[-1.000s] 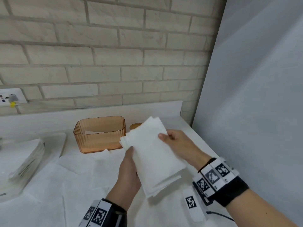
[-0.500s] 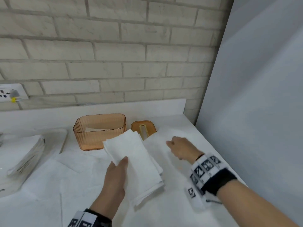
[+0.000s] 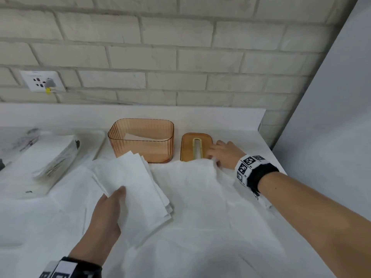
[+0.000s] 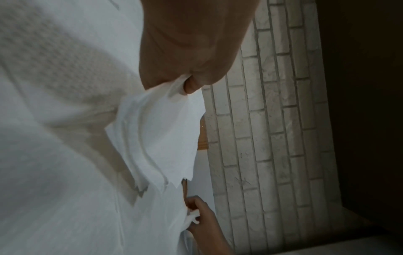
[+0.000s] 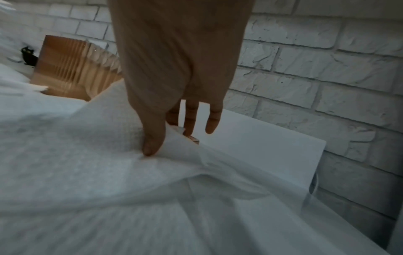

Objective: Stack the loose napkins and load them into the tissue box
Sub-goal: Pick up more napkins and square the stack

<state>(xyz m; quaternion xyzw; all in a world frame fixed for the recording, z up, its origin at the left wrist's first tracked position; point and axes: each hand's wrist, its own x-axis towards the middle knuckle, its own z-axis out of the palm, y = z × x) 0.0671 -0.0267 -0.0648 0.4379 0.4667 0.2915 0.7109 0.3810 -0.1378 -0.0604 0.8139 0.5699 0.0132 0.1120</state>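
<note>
The left hand (image 3: 104,217) is closed on a fanned stack of folded white paper napkins (image 3: 136,189), thumb on top, the remaining fingers hidden beneath. The stack is held low over the worktop (image 3: 261,135); contact with the sheets below cannot be confirmed. Its long axis runs away from the body, far corners pointing toward the box.

The right hand (image 3: 222,153) is extended to the far right of the worktop. A raised corner of a loose white paper napkin (image 3: 192,177) is pinched between thumb and a finger, as shown by the right wrist view; the other fingers (image 5: 212,120) hang straight and hold nothing. The sheet is seen rucked up at the pinch point.

More loose white sheets are spread flat across the near worktop. An open, ribbed, translucent amber plastic tissue box (image 3: 141,140) stands at the back, just beyond the stack's far end. A white sheet appears to lie inside. The box's flat amber lid with a slot (image 3: 195,146) lies beside it, just left of the right hand.

Judgement: the pinched sheet lies right of the stack, so the coming move runs leftward toward the left hand. The left hand is nearer the box.
</note>
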